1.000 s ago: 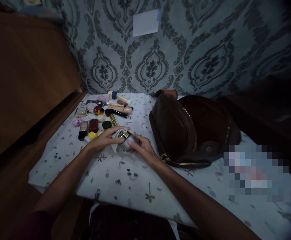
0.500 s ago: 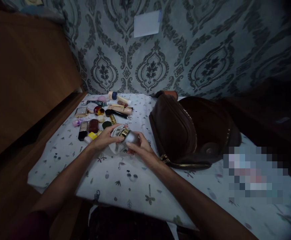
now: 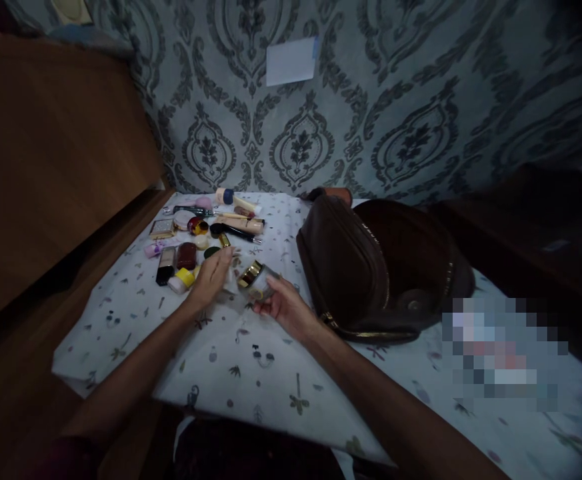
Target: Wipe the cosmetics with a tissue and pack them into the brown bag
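Observation:
My right hand [image 3: 289,305] is closed round a small jar [image 3: 261,283] with a shiny gold lid, tilted with the lid up and to the left. To its left, my left hand [image 3: 213,279] is closed on a crumpled white cloth [image 3: 230,283], which is blurred and partly hidden by the fingers. A narrow gap lies between the cloth and the jar. Just beyond my left hand are a dark green round item [image 3: 211,252] and a gold tube [image 3: 224,240]. A yellow-and-white container [image 3: 183,279] lies to the left of that hand.
Several cosmetics lie at the back left, among them a dark red case [image 3: 187,255], a black-capped bottle [image 3: 166,265] and a black brush [image 3: 238,233]. A large brown leather bag [image 3: 343,260] stands at the right. Wooden furniture [image 3: 61,153] borders the left side of the patterned tablecloth [image 3: 251,373].
My hands have moved apart. The cloth has come away from the jar with my left hand, while the jar stays in my right and shows more of its side.

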Demonstrator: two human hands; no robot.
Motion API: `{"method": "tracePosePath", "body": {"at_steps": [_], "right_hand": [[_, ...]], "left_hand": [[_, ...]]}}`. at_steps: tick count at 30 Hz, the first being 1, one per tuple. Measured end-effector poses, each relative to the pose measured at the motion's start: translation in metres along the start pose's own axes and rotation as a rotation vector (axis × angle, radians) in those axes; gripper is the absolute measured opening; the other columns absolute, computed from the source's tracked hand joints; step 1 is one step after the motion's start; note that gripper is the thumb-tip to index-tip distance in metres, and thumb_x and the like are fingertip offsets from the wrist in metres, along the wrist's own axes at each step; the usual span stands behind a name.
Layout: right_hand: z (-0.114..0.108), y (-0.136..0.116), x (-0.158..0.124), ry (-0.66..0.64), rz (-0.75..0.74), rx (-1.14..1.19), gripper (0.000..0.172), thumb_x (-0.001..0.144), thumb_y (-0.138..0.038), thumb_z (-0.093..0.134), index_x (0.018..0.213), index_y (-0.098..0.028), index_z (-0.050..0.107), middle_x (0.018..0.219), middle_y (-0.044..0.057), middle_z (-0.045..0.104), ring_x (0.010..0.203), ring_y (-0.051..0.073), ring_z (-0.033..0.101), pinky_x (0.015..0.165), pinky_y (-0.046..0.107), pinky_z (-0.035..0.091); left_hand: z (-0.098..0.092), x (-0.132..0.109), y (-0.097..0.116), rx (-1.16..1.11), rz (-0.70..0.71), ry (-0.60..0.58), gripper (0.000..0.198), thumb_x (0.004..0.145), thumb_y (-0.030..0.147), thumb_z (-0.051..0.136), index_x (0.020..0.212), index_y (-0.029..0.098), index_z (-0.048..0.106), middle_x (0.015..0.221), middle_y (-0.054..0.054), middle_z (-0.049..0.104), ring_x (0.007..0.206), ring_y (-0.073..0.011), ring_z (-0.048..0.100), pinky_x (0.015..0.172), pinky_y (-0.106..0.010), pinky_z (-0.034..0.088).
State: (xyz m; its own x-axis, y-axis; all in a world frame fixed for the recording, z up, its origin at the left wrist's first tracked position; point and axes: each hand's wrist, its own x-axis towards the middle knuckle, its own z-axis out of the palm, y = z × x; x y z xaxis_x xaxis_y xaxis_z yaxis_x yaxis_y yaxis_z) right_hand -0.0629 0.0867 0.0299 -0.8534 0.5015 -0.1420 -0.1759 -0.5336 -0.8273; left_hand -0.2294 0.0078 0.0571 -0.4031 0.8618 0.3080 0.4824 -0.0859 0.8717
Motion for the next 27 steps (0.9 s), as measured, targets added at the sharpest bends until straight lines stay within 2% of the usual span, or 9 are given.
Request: {"method": "tracePosePath", "body": {"at_steps": [2,6,11,14,16,19,21,23,27], "right_hand": [[-0.001,0.003,0.0,0.003,-0.012,0.012,0.042,0.071,-0.051,0.076,0.096,-0.023,0.057,0.077,-0.001,0.069,0.056,0.013,0.061,0.051,0.025,0.045],[0.0,0.006,0.001,0.046,-0.042,0.091,0.043,0.066,-0.04,0.084,0.096,-0.025,0.058,0.081,-0.003,0.069,0.061,0.013,0.063,0.058,0.027,0.052],[-0.002,0.003,0.004,0.07,0.007,0.26,0.036,0.068,-0.042,0.082,0.091,-0.024,0.061,0.077,-0.003,0.07,0.063,0.013,0.064,0.063,0.027,0.054],[-0.003,0.003,0.003,0.041,0.011,0.207,0.035,0.069,-0.044,0.08,0.09,-0.024,0.059,0.073,-0.004,0.066,0.06,0.013,0.062,0.06,0.027,0.053],[-0.002,0.005,0.001,0.012,-0.031,0.089,0.037,0.071,-0.044,0.079,0.093,-0.025,0.057,0.077,-0.004,0.064,0.06,0.012,0.06,0.059,0.027,0.052],[0.001,0.007,-0.003,-0.032,-0.162,-0.193,0.044,0.073,-0.044,0.076,0.108,-0.026,0.055,0.094,-0.001,0.062,0.07,0.014,0.061,0.062,0.029,0.053],[0.003,0.008,-0.005,-0.075,-0.264,-0.401,0.053,0.073,-0.041,0.076,0.117,-0.025,0.052,0.11,0.003,0.06,0.085,0.017,0.062,0.07,0.031,0.054],[0.003,0.01,-0.006,-0.093,-0.332,-0.538,0.057,0.073,-0.038,0.076,0.121,-0.023,0.049,0.116,0.005,0.057,0.095,0.019,0.061,0.079,0.033,0.054],[-0.002,0.016,-0.004,-0.012,-0.44,-0.67,0.057,0.076,-0.037,0.073,0.124,-0.024,0.045,0.122,0.008,0.057,0.101,0.021,0.062,0.085,0.036,0.054]], "left_hand": [[0.005,-0.004,0.002,0.057,0.09,0.017,0.06,0.099,0.059,0.028,0.122,0.016,0.064,0.123,-0.011,0.065,0.118,-0.0258,0.056,0.104,-0.039,0.042],[0.013,-0.011,0.002,0.091,0.305,-0.163,0.05,0.101,0.046,0.033,0.136,0.019,0.056,0.136,-0.012,0.06,0.129,-0.0249,0.053,0.113,-0.042,0.037],[0.018,-0.015,-0.001,0.242,0.656,-0.18,0.045,0.101,0.025,0.037,0.146,0.022,0.045,0.149,-0.013,0.048,0.146,-0.0257,0.033,0.119,-0.051,0.03],[0.018,-0.016,-0.001,0.3,0.758,-0.206,0.048,0.1,0.019,0.038,0.148,0.02,0.042,0.147,-0.014,0.05,0.148,-0.0258,0.03,0.118,-0.053,0.032],[0.017,-0.016,0.001,0.298,0.742,-0.201,0.046,0.1,0.02,0.038,0.146,0.02,0.044,0.144,-0.014,0.053,0.146,-0.0256,0.033,0.116,-0.053,0.034],[0.013,-0.014,0.004,0.244,0.639,-0.202,0.04,0.101,0.026,0.038,0.136,0.018,0.056,0.135,-0.014,0.061,0.135,-0.0258,0.048,0.113,-0.05,0.038],[0.009,-0.012,0.006,0.198,0.518,-0.251,0.039,0.101,0.031,0.038,0.126,0.017,0.064,0.125,-0.014,0.067,0.121,-0.0253,0.059,0.106,-0.045,0.044],[0.006,-0.009,0.008,0.143,0.361,-0.307,0.04,0.1,0.037,0.039,0.12,0.016,0.068,0.119,-0.013,0.07,0.111,-0.025,0.064,0.1,-0.041,0.048],[0.005,-0.006,0.008,0.015,0.079,-0.286,0.047,0.095,0.049,0.047,0.121,0.015,0.066,0.123,-0.011,0.068,0.117,-0.0277,0.06,0.101,-0.037,0.045]]}}
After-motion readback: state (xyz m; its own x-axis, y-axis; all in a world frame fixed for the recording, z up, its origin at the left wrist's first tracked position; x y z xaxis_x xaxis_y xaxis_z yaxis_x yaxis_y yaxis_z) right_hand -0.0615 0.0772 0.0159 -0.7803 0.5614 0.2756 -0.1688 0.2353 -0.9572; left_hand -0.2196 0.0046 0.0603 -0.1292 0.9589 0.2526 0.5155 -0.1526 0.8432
